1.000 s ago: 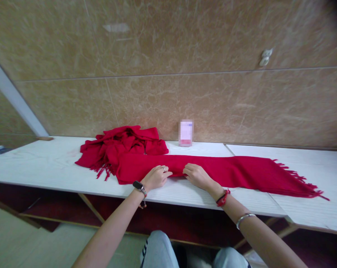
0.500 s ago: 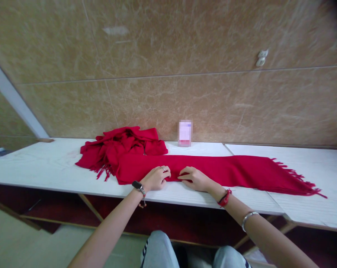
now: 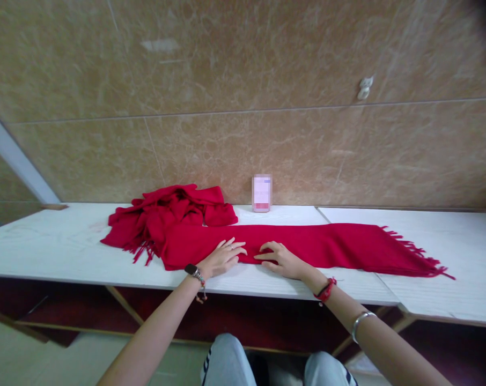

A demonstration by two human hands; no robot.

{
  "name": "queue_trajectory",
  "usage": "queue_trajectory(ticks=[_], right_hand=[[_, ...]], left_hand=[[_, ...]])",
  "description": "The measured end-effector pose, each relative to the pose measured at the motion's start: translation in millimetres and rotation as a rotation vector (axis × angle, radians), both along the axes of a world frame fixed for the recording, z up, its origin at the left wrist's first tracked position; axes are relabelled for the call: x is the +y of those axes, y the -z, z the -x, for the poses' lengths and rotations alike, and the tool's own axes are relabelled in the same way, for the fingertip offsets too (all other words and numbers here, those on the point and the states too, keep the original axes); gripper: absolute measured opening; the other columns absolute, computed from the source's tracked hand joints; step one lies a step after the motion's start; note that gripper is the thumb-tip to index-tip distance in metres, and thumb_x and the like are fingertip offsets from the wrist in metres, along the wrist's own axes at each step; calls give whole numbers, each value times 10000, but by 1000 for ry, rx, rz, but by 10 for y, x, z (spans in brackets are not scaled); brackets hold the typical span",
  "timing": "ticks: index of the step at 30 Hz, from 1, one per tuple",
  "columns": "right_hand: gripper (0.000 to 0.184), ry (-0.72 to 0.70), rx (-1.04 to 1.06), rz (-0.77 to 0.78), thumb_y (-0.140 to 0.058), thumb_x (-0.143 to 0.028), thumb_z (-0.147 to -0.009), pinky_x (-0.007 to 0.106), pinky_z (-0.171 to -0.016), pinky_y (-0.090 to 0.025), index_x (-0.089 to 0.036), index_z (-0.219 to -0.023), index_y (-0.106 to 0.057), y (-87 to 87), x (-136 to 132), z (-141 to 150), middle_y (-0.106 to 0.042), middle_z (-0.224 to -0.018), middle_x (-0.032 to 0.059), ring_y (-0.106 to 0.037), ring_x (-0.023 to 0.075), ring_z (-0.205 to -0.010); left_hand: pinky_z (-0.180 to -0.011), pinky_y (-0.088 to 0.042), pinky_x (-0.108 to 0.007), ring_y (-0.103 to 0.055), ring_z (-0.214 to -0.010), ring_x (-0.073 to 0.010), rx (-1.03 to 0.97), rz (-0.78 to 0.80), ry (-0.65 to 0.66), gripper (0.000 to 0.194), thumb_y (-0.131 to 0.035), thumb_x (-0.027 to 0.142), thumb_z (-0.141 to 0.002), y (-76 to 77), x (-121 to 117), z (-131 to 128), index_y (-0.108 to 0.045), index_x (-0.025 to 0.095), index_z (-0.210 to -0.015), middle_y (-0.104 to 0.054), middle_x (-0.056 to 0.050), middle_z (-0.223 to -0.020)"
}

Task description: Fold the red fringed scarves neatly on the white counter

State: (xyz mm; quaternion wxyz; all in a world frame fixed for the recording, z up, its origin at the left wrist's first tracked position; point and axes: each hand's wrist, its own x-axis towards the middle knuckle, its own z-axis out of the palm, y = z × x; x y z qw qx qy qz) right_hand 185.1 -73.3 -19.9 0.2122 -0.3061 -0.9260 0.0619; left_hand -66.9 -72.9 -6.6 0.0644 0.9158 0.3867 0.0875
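A long red scarf (image 3: 331,245) lies stretched along the white table (image 3: 58,246), its fringed end at the right. My left hand (image 3: 222,256) rests flat on the scarf's near edge, fingers spread, a ring on one finger and a watch at the wrist. My right hand (image 3: 281,257) lies flat just to the right of it, fingers stretched out on the cloth, a red cord and a metal bangle on that arm. The two hands are a short gap apart. A bunched heap of red scarves (image 3: 166,214) sits at the left end of the spread one.
A small pink box (image 3: 261,193) stands against the marble wall behind the scarf. A second white tabletop (image 3: 448,236) joins on the right. My knees in grey trousers (image 3: 227,364) show below the table edge.
Both hands have gone from curled on the scarf's edge to lying flat with fingers stretched out. The view has shifted slightly, so everything sits a little further left.
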Motion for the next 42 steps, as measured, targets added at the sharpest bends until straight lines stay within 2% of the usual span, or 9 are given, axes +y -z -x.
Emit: queue_trajectory(ticks=[7, 12, 16, 21, 24, 28, 32, 37, 42], right_hand=[[287, 14, 184, 41, -390, -224, -886, 306, -805, -445, -178, -939, -669, 42, 80, -16, -615, -908, 79, -549, 164, -861], [270, 232, 297, -157, -384, -199, -872, 362, -782, -460, -177, -1005, -619, 133, 183, -63, -631, -894, 94, -556, 203, -866], [278, 319, 180, -190, -410, -241, -866, 401, -830, -450, -162, -1069, -583, 236, 256, -91, -603, -1017, 127, -538, 227, -962], [387, 419, -34, -138, -375, -294, -882, 510, -962, -321, -179, -1239, -473, 233, 247, 135, -454, -1298, 143, -388, 259, -1203], [444, 385, -123, -86, -302, -285, -902, 570, -960, -281, -212, -1338, -345, 201, 214, 381, -345, -1394, 122, -271, 262, -1285], [446, 312, -233, -76, -279, -275, -907, 566, -958, -284, -201, -1342, -348, 231, 205, 496, -346, -1394, 121, -291, 269, -1277], [451, 349, -287, -104, -265, -280, -910, 569, -940, -311, -266, -1358, -311, 332, 278, 156, -325, -1410, 78, -294, 264, -1277], [459, 546, -334, -45, -208, -294, -918, 586, -941, -301, -282, -1370, -282, 462, 387, -704, -284, -1429, 63, -270, 263, -1289], [453, 707, -381, 46, -195, -262, -913, 656, -904, -278, -274, -1325, -383, 400, 387, -1275, -295, -1422, 97, -253, 324, -1287]], left_hand=[[-986, -311, -387, -486, -1101, -167, 51, -29, -102, 291, -337, 124, -829, -143, 168, -198, -597, 208, -928, -595, -18, -1121], [-1011, -244, -483, -309, -1263, -259, 76, -105, -211, 428, -391, 346, -860, 49, 194, -281, -416, 243, -1275, -374, -51, -1380], [-1024, -177, -524, -161, -1315, -328, 115, -70, -277, 552, -368, 485, -852, 168, 157, -239, -295, 279, -1359, -253, -43, -1443], [-1023, -135, -547, -111, -1316, -367, 127, -30, -331, 675, -378, 573, -811, 145, 168, -243, -267, 222, -1377, -194, -95, -1457], [-1021, -134, -548, -108, -1318, -363, 140, -11, -330, 722, -378, 604, -794, 135, 173, -250, -258, 198, -1378, -182, -111, -1458], [-1021, -138, -543, -114, -1317, -362, 152, 2, -339, 747, -357, 617, -792, 130, 165, -251, -241, 173, -1382, -176, -118, -1459], [-1028, -126, -535, -99, -1318, -369, 161, 22, -331, 796, -353, 646, -777, 123, 167, -248, -218, 157, -1390, -157, -118, -1463], [-1023, -114, -546, -92, -1320, -366, 158, 8, -331, 773, -337, 639, -788, 134, 183, -242, -226, 163, -1387, -155, -119, -1463], [-1014, -134, -550, -105, -1317, -370, 152, 4, -329, 758, -334, 632, -792, 121, 188, -252, -241, 164, -1381, -167, -127, -1459]])
